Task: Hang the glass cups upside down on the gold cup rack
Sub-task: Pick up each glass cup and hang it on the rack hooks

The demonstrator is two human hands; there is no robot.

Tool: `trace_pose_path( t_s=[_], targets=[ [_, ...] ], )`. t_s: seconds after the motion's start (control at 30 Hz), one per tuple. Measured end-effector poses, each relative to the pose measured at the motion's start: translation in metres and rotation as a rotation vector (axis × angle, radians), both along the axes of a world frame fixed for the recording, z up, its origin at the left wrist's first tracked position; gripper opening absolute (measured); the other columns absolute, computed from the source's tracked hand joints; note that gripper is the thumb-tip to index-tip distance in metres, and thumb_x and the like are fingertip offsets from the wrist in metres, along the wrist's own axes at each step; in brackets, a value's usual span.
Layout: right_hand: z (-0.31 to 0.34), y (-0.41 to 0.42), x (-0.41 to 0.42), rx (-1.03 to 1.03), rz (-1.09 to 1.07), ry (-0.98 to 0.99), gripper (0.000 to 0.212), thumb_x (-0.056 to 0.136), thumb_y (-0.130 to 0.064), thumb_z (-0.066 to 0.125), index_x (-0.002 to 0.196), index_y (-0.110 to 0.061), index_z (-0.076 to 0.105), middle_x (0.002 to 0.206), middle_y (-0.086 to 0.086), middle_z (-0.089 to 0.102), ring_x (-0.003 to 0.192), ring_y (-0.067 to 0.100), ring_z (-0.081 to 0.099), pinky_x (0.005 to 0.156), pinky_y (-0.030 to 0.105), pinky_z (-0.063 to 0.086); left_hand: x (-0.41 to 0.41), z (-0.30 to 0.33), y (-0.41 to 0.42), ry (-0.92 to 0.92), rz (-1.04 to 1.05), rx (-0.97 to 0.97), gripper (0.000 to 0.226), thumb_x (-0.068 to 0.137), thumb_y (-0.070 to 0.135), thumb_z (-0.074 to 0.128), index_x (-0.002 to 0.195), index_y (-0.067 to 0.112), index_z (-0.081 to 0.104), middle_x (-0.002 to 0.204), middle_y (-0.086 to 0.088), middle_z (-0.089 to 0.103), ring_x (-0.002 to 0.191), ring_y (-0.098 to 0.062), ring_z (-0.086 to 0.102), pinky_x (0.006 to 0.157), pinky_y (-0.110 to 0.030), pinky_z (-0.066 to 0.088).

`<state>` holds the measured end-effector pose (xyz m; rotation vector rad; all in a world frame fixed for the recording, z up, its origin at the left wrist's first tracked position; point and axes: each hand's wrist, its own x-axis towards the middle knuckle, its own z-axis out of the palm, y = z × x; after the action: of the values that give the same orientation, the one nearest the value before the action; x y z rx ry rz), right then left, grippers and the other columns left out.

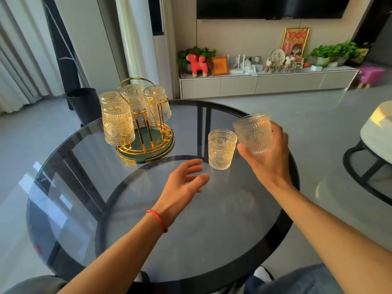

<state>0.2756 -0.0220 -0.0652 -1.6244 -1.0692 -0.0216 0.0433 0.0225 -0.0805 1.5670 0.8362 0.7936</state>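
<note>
The gold cup rack (148, 132) with a green round base stands at the far left of the round glass table (191, 240). Several patterned glass cups (117, 126) hang upside down on its pegs; one peg at the right side (163, 102) is bare. An upright glass cup (221, 148) stands on the table near the middle. My right hand (269, 162) holds another glass cup (253, 133) lifted above the table, just right of the standing one, roughly upright and slightly tilted. My left hand (184, 183) hovers open over the table, in front of the standing cup.
A black bin (84, 105) stands on the floor behind the rack. A second small table (375, 132) is at the right. A TV cabinet (265, 81) with ornaments and plants runs along the far wall.
</note>
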Motion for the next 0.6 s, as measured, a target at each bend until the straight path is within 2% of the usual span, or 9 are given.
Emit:
trace_pose_path(
  t_s=[0.07,0.13,0.23,0.27,0.33,0.43,0.5,0.57,0.6],
  targets=[
    [0.006,-0.008,-0.009,-0.060,0.220,-0.116,0.081,0.068,-0.041,0.090,0.138,-0.029,0.051,0.126,0.003,0.055,0.115,0.016,0.056,0.092,0.023,0.049,0.000,0.017,0.000,-0.110,-0.042,-0.041,0.064,0.084,0.043,0.072,0.140,0.023,0.050,0.131,-0.005,0.064,0.108,-0.021,0.068,0.083,-0.042,0.062],
    [0.006,-0.015,-0.027,-0.149,0.384,-0.179,0.086,0.063,-0.042,0.092,0.139,-0.037,0.052,0.123,-0.003,0.052,0.113,0.009,0.056,0.094,0.012,0.045,-0.001,0.030,-0.001,-0.164,-0.083,-0.055,0.073,0.084,0.044,0.075,0.147,0.025,0.042,0.131,-0.005,0.061,0.107,-0.021,0.069,0.078,-0.042,0.062],
    [0.005,-0.013,-0.051,-0.185,0.507,-0.214,0.094,0.060,-0.048,0.093,0.144,-0.032,0.053,0.128,-0.004,0.054,0.119,0.003,0.056,0.100,0.017,0.047,-0.008,0.040,0.000,-0.130,-0.024,-0.083,0.067,0.082,0.035,0.081,0.139,0.024,0.049,0.125,-0.014,0.060,0.098,-0.022,0.073,0.071,-0.041,0.063],
    [0.005,-0.011,-0.056,-0.195,0.530,-0.166,0.095,0.060,-0.053,0.091,0.144,-0.032,0.052,0.130,-0.005,0.056,0.121,0.004,0.056,0.100,0.018,0.048,-0.012,0.042,0.004,-0.148,0.007,-0.135,0.063,0.080,0.033,0.082,0.135,0.021,0.053,0.123,-0.018,0.062,0.096,-0.024,0.073,0.070,-0.040,0.063],
    [0.007,-0.009,-0.064,-0.254,0.604,0.064,0.090,0.064,-0.059,0.087,0.143,-0.037,0.049,0.136,-0.005,0.058,0.124,0.008,0.060,0.101,0.027,0.053,-0.024,0.044,0.015,-0.224,0.021,-0.276,0.065,0.075,0.033,0.082,0.131,0.013,0.057,0.122,-0.022,0.066,0.097,-0.030,0.073,0.073,-0.042,0.063],
    [0.006,0.000,-0.079,-0.308,0.726,0.477,0.062,0.087,-0.055,0.069,0.141,-0.032,0.050,0.134,0.003,0.066,0.119,0.020,0.068,0.103,0.048,0.054,-0.044,0.041,0.035,-0.314,0.000,-0.375,0.063,0.076,0.027,0.083,0.130,0.009,0.059,0.119,-0.019,0.071,0.104,-0.035,0.071,0.077,-0.045,0.062],
    [0.006,0.009,-0.091,-0.281,0.700,0.546,0.048,0.096,-0.047,0.064,0.138,-0.028,0.053,0.127,0.006,0.071,0.116,0.024,0.071,0.101,0.049,0.056,-0.053,0.034,0.045,-0.368,-0.027,-0.397,0.058,0.080,0.020,0.082,0.132,0.010,0.058,0.119,-0.017,0.072,0.108,-0.036,0.069,0.081,-0.047,0.061],
    [0.009,0.020,-0.100,-0.253,0.617,0.523,0.048,0.090,-0.049,0.070,0.133,-0.030,0.058,0.122,0.006,0.072,0.110,0.020,0.073,0.101,0.048,0.056,-0.061,0.028,0.056,-0.380,-0.061,-0.384,0.057,0.084,0.023,0.076,0.136,0.013,0.056,0.125,-0.014,0.070,0.114,-0.033,0.067,0.089,-0.048,0.059],
    [0.012,0.026,-0.104,-0.228,0.573,0.502,0.050,0.084,-0.051,0.073,0.129,-0.032,0.060,0.119,0.001,0.073,0.106,0.014,0.073,0.097,0.044,0.058,-0.066,0.025,0.061,-0.334,-0.061,-0.316,0.057,0.087,0.029,0.074,0.139,0.017,0.055,0.127,-0.010,0.069,0.116,-0.027,0.066,0.092,-0.046,0.058]
  ],
)
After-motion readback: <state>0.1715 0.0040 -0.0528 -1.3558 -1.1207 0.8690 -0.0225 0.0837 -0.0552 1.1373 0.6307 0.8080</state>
